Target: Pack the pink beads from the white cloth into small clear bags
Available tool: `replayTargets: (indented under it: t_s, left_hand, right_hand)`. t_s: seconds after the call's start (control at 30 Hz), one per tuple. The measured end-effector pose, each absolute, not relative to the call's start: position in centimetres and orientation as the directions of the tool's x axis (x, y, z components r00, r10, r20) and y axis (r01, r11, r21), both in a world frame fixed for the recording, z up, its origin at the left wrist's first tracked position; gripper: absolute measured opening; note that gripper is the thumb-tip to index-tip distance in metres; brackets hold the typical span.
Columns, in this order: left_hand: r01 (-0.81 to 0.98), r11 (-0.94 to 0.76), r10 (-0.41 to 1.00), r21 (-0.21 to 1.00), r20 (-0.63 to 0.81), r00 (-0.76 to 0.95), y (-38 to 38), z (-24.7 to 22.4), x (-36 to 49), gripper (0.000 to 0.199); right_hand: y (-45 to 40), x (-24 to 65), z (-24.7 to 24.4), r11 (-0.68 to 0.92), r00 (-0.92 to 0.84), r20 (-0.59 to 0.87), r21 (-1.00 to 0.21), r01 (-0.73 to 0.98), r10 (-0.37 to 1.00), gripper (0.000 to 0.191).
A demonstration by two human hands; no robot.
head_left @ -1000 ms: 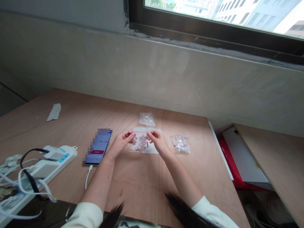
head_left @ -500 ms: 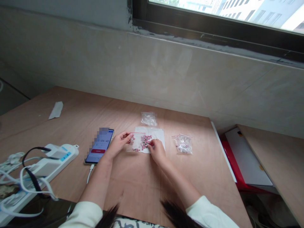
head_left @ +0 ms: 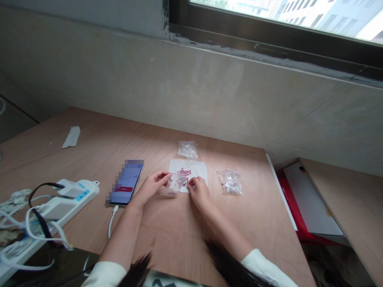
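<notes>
My left hand [head_left: 154, 185] pinches the upper left corner of a small clear zip bag [head_left: 172, 187] with a red seal line. Several pink beads lie low inside the bag. Beneath and beyond it, a white paper sheet [head_left: 199, 166] carries a loose group of pink beads [head_left: 184, 171]. My right hand [head_left: 199, 191] is closed, thumb and fingertips together at the bag's right side, close to a few beads. What those fingertips hold is too small to make out.
A stack of clear bags [head_left: 188, 149] lies behind the paper. To the right are clear bags with beads inside [head_left: 231, 181]. A phone [head_left: 127, 183] on a charging cable lies left of my left hand, near a power strip [head_left: 74, 201] with tangled cords. A paper scrap [head_left: 71, 137] is farther back.
The zip bag has come slightly toward me and tilted with my left hand, uncovering more of the beads on the paper. My right hand has barely moved.
</notes>
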State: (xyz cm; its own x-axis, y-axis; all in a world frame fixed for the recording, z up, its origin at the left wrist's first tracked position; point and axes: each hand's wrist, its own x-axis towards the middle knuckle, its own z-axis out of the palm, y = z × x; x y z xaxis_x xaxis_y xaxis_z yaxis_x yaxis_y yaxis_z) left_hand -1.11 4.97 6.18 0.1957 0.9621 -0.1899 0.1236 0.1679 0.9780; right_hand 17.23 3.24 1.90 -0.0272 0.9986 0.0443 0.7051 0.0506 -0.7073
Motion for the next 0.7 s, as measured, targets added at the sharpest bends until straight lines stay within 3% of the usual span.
replayTargets:
  t_s: [0.17,0.37,0.53,0.7]
  left_hand:
    - [0.166,0.151,0.961,0.975,-0.184,0.208,5.4,6.8,-0.9,0.024]
    - [0.213,0.088,0.949,0.973,-0.147,0.280,5.7,7.2,-0.7,0.023]
    - [0.225,0.055,0.945,0.973,-0.124,0.303,4.9,8.3,-0.2,0.022]
    - [0.262,0.028,0.951,0.965,-0.107,0.291,4.1,9.0,0.0,0.021]
  right_hand:
    - [3.7,17.3,1.9,0.065,-0.020,0.070,-0.733,0.678,0.997,0.008]
    - [5.3,17.9,6.2,0.006,0.061,0.039,-0.883,0.469,0.997,0.008]
    - [5.5,17.3,10.1,0.089,-0.150,0.022,-0.886,0.454,0.988,0.005]
    - [5.1,17.1,10.6,0.129,-0.220,0.021,-0.862,0.489,0.975,0.004]
